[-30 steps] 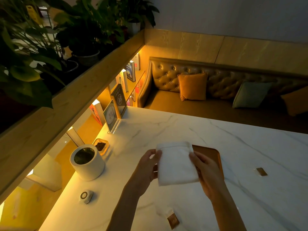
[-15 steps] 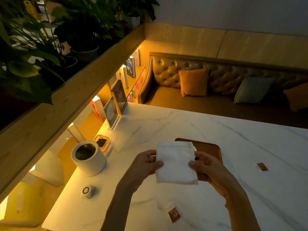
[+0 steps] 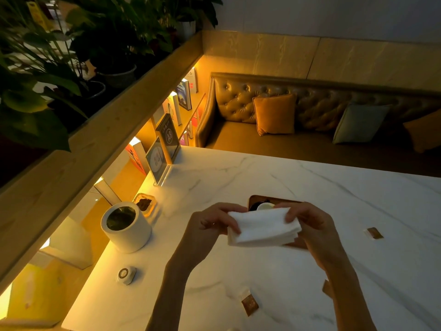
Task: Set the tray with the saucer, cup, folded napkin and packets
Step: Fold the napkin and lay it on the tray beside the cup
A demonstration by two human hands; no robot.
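A white napkin (image 3: 261, 228), folded into a thick band, is held above the marble table by both hands. My left hand (image 3: 211, 223) pinches its left end and my right hand (image 3: 307, 223) grips its right end. Behind the napkin lies the brown tray (image 3: 282, 201), mostly hidden. On it a white cup (image 3: 265, 206) shows over a dark saucer (image 3: 255, 204). One brown packet (image 3: 249, 305) lies near the table's front. A second packet (image 3: 375, 233) is to the right. A third packet (image 3: 327, 288) peeks out beside my right forearm.
A white cylindrical container (image 3: 125, 226) stands at the left, with a small glass dish (image 3: 144, 204) behind it and a round call button (image 3: 126, 274) in front. Acrylic sign holders (image 3: 159, 161) stand at the table's far left corner. A bench with cushions (image 3: 274, 113) runs beyond the far edge.
The napkin went from a flat upright square to a lower, horizontal folded band between my hands. The cup and saucer on the tray now show behind it.
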